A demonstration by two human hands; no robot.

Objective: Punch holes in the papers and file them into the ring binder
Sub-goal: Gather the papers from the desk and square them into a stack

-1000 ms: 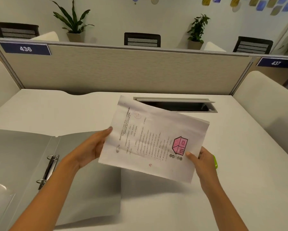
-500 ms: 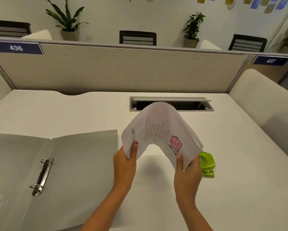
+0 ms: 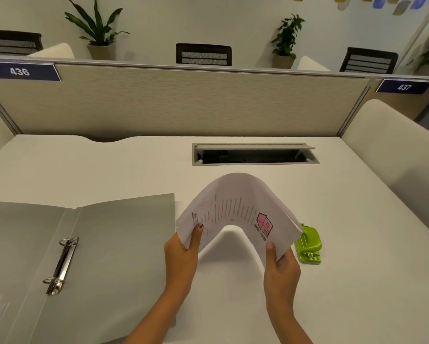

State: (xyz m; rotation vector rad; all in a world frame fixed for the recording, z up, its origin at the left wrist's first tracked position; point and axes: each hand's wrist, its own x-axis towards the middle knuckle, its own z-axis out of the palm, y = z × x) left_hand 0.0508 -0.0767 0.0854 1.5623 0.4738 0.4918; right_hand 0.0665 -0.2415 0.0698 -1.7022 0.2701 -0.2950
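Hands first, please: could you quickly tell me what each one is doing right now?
Left hand: closed on the left edge of the bowed stack of papers.
Right hand: closed on the stack's right edge, beside the green hole punch.

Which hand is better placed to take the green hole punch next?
The right hand, probably: the green hole punch lies just beside it, while the left hand is across the arched papers.
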